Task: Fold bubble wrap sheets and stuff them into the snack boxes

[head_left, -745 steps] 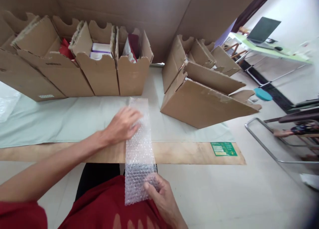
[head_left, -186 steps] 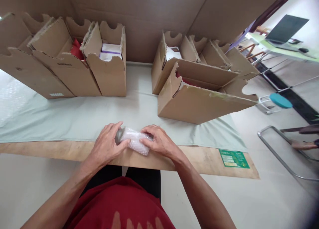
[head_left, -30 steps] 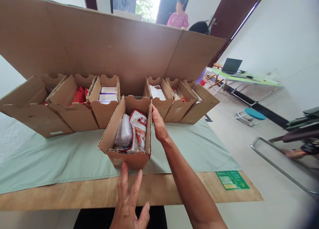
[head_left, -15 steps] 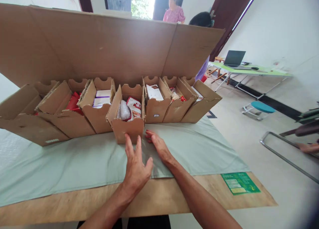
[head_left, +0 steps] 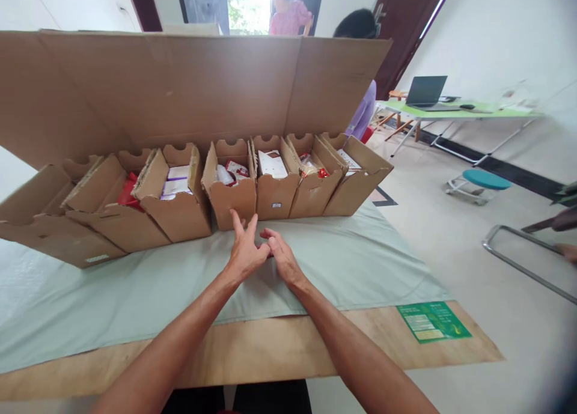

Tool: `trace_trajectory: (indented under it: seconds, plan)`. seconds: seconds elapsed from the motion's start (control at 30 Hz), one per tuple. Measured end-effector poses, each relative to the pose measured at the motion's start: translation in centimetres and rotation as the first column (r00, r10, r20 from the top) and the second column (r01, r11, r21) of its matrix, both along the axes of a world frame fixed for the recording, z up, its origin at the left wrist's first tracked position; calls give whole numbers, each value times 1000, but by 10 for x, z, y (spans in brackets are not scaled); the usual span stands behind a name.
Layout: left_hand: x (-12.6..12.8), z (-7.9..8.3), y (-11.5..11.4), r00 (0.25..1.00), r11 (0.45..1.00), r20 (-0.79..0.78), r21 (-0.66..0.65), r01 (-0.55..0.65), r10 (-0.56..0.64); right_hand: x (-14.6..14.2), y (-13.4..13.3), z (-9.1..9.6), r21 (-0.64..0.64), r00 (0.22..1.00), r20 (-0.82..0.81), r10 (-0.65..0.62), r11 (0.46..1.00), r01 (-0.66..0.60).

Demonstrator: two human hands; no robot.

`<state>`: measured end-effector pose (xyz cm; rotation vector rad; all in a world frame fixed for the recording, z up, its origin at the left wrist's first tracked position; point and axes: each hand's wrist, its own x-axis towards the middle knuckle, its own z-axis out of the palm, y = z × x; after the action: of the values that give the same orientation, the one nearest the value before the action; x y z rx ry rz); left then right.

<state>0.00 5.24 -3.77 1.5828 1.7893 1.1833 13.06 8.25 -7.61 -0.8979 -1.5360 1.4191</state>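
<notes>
A small open cardboard box (head_left: 229, 193) stands in the row of boxes at the back of the table, holding a bubble-wrapped bundle (head_left: 224, 175) and a red-and-white packet (head_left: 237, 170). My left hand (head_left: 246, 250) has its fingers spread and pointing at the box front, just short of it. Beside it, my right hand (head_left: 279, 255) rests on the pale green cloth (head_left: 360, 264) with curled fingers. Neither hand holds anything.
Several more open cardboard boxes (head_left: 175, 194) line up left and right, in front of a tall cardboard sheet (head_left: 180, 83). A green label (head_left: 433, 321) sits on the wooden table edge. Two people stand beyond the cardboard. At the right are a laptop table (head_left: 455, 107) and stool (head_left: 484, 179).
The box with the bubble-wrapped bundle has slid back into line with the other boxes. Both hands have come off it and sit on the cloth in front.
</notes>
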Motion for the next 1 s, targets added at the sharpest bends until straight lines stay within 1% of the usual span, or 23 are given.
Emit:
trace_trajectory:
  seconds: [0.07,0.1,0.13,0.2,0.23,0.3,0.37,0.4,0.43,0.5,0.57,0.63,0.67,0.73,0.8,0.87,0.93,1.0]
  plan:
    - [-9,-1,-6,996,997,-62,-40,59,-61,1,1,0,-7,1000,1,3,1000,-3]
    - [-16,-2,-15,992,995,-87,-58,86,-91,2,1,0,-9,1000,3,9,1000,-9]
    - [-25,-6,-27,987,992,-109,-66,112,-119,3,1,1,-10,1000,6,19,1000,-19]
    - [-47,-16,-59,977,990,-162,-51,131,-137,6,0,3,-11,999,19,36,999,-36]
    - [-58,-22,-78,969,991,-208,-30,127,-131,7,-1,5,-6,999,32,40,999,-39]
    - [-81,-37,-115,955,996,-288,21,81,-72,3,-4,12,38,997,75,27,999,-30]
    - [-97,-50,-142,950,997,-312,80,25,1,-11,-7,28,129,991,130,25,991,-42]
    - [-102,-55,-150,952,994,-306,110,7,28,-22,-9,39,184,987,153,41,981,-70]
    - [-105,-58,-155,955,990,-292,142,-6,47,-36,-10,54,238,983,171,67,965,-107]
    - [-106,-62,-156,964,980,-253,198,-30,81,-70,-9,86,343,969,213,124,919,-193]
    - [-103,-62,-151,970,968,-209,240,-70,122,-108,-3,119,454,948,298,109,858,-242]
    - [-101,-60,-147,972,958,-165,260,-123,170,-140,7,143,538,900,436,8,799,-268]
    - [-100,-59,-145,970,951,-142,267,-154,197,-152,11,151,562,863,502,-58,780,-275]
    - [-100,-56,-146,959,927,-88,293,-235,271,-165,16,158,585,793,588,-162,762,-278]
    - [-101,-51,-149,934,886,-9,321,-335,357,-163,13,158,603,771,603,-206,749,-272]
    - [-103,-45,-152,899,839,103,326,-436,427,-146,0,154,624,793,577,-196,732,-274]
    - [-106,-40,-157,851,794,246,309,-523,465,-115,-19,150,627,824,545,-155,728,-278]
    - [-108,-38,-161,791,756,392,283,-590,470,-75,-40,149,603,847,523,-95,744,-289]
